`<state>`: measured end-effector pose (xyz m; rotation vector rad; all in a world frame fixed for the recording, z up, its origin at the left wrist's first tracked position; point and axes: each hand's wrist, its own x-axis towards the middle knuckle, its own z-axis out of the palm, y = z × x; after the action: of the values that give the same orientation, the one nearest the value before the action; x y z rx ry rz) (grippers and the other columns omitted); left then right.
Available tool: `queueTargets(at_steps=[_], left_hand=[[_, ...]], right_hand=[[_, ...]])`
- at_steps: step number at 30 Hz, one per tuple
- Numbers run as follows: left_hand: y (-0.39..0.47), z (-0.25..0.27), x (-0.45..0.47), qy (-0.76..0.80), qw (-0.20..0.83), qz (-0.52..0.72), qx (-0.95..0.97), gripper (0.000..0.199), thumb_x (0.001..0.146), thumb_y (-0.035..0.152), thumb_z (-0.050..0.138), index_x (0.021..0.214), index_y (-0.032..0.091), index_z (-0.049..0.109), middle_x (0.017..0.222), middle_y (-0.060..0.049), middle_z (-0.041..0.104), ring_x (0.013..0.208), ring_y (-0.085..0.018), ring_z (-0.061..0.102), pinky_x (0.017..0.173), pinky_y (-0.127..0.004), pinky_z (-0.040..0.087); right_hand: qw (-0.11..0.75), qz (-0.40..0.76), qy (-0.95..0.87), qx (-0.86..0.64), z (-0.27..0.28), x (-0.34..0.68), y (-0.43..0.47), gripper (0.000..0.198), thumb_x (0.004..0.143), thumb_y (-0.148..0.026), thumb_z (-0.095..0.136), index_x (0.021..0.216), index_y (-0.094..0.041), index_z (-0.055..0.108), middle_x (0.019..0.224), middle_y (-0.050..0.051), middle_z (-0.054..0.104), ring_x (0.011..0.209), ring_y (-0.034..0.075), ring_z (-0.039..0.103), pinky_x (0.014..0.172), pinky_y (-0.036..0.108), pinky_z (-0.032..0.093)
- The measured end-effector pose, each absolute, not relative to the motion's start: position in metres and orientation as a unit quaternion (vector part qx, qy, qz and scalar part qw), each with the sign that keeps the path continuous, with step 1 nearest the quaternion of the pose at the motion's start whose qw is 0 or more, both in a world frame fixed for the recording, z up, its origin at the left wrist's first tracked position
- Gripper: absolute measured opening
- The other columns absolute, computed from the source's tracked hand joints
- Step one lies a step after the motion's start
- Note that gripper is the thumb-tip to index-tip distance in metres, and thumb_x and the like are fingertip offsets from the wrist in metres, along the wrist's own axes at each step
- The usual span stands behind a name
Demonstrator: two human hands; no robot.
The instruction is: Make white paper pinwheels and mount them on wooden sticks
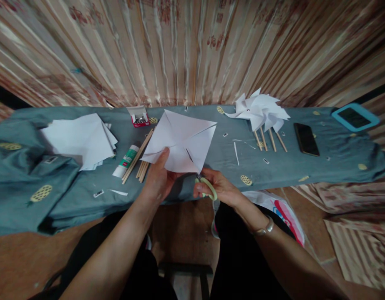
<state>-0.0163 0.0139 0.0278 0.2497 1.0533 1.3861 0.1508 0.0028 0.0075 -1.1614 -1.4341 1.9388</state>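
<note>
A square sheet of white paper (182,137) is held up over the front of the table, with slits running from its corners toward the middle. My left hand (161,177) pinches its lower left edge, thumb on top and fingers underneath. Closed around the pale green handles of a pair of scissors (209,188) is my right hand (222,187). The scissors' blades meet the sheet at its lower right corner; most of their length is hidden by the paper. Several thin wooden sticks (139,154) lie just left of the sheet, beside a green and white glue stick (126,161).
Stacked white paper (79,139) lies at the left. Behind the sticks stands an open red box of small metal pins (139,118). Several paper pinwheels (261,110) on sticks, a dark phone (306,138) and a blue-framed device (355,117) are at the right. Paper scraps (236,153) dot the cloth.
</note>
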Motion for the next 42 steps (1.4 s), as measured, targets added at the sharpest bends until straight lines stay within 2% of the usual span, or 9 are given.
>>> queueTargets(at_steps=[9, 18, 29, 34, 42], left_hand=[[0.0117, 0.0263, -0.0137, 0.48, 0.639, 0.588, 0.13, 0.022, 0.093, 0.024, 0.052, 0.11, 0.016, 0.065, 0.096, -0.006, 0.073, 0.073, -0.015, 0.068, 0.06, -0.024, 0.059], [0.0115, 0.025, -0.0147, 0.464, 0.645, 0.592, 0.132, 0.026, 0.093, 0.024, 0.053, 0.116, 0.016, 0.063, 0.099, -0.007, 0.073, 0.077, -0.017, 0.069, 0.07, -0.031, 0.061], [0.0117, 0.0244, -0.0146, 0.468, 0.636, 0.597, 0.137, 0.03, 0.093, 0.025, 0.053, 0.121, 0.017, 0.06, 0.095, -0.006, 0.073, 0.073, -0.017, 0.069, 0.062, -0.026, 0.06], [0.011, 0.0237, -0.0153, 0.457, 0.643, 0.6, 0.137, 0.028, 0.093, 0.024, 0.052, 0.12, 0.017, 0.06, 0.095, -0.006, 0.072, 0.072, -0.016, 0.068, 0.06, -0.025, 0.06], [0.0113, 0.0247, -0.0151, 0.453, 0.645, 0.6, 0.137, 0.026, 0.094, 0.023, 0.051, 0.117, 0.018, 0.062, 0.095, -0.005, 0.072, 0.074, -0.015, 0.068, 0.068, -0.029, 0.061]], right_hand=[[0.244, 0.704, -0.513, -0.427, 0.0054, 0.1508, 0.0029, 0.062, 0.063, -0.054, 0.084, 0.103, -0.013, 0.061, 0.063, 0.0, 0.065, 0.054, 0.01, 0.054, 0.05, 0.022, 0.043], [0.242, 0.694, -0.516, -0.44, 0.0064, 0.1509, 0.0028, 0.059, 0.063, -0.05, 0.084, 0.104, -0.014, 0.063, 0.061, -0.001, 0.063, 0.053, 0.012, 0.054, 0.05, 0.024, 0.043], [0.249, 0.691, -0.503, -0.455, 0.0051, 0.1482, 0.0035, 0.066, 0.059, -0.052, 0.085, 0.106, -0.012, 0.064, 0.058, -0.002, 0.062, 0.049, 0.009, 0.051, 0.046, 0.022, 0.04], [0.256, 0.691, -0.495, -0.46, 0.005, 0.1469, 0.0031, 0.069, 0.058, -0.051, 0.086, 0.109, -0.011, 0.066, 0.056, -0.003, 0.061, 0.048, 0.01, 0.053, 0.046, 0.022, 0.042], [0.264, 0.697, -0.491, -0.452, 0.0057, 0.1454, 0.0041, 0.062, 0.055, -0.051, 0.088, 0.101, -0.016, 0.066, 0.054, -0.005, 0.061, 0.046, 0.009, 0.052, 0.045, 0.022, 0.043]])
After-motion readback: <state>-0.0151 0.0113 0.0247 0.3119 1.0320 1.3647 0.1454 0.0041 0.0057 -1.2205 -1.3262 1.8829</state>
